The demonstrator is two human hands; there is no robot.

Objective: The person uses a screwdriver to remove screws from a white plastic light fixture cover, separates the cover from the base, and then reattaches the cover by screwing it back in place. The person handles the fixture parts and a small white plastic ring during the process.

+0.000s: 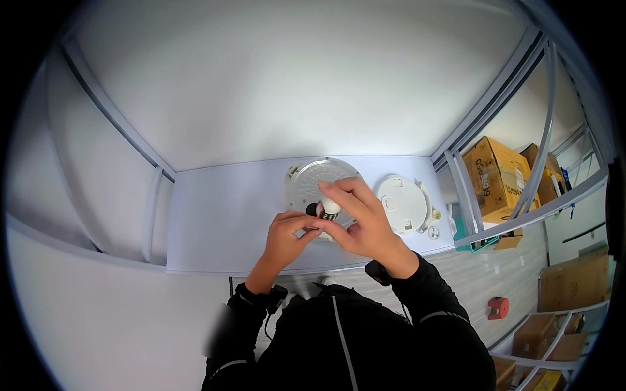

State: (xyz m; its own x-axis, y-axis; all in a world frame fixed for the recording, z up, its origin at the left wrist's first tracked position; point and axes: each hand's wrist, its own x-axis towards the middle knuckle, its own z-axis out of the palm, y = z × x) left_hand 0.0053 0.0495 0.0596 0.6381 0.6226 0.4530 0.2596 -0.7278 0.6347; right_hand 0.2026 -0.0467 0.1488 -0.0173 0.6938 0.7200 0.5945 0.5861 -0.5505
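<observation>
The right hand (366,225) is closed around a small white and black thing (330,206), with its thumb on the low side and its pointing finger over the top. The thing is up between the two hands, with its white end on top and its black part lower down. The left hand (287,238) is just beside it, with its fingertips bunched close to the black part and next to the right thumb. I cannot tell if the left hand is pinching anything, because its fingertips hide that spot.

Just past both hands is a big round grey plate (314,179), lying on the white desk (218,221). The hands cover part of it. A dark round spot (312,209) shows just past the left fingertips; I cannot tell what it belongs to.

To the right of the right hand is a round white cover (402,205), lying flat. Farther right of that hand are a little white disc (433,232) and a tiny yellowish piece (436,214), near each other. Well off to the right, away from the desk, is a big brown box (499,179).
</observation>
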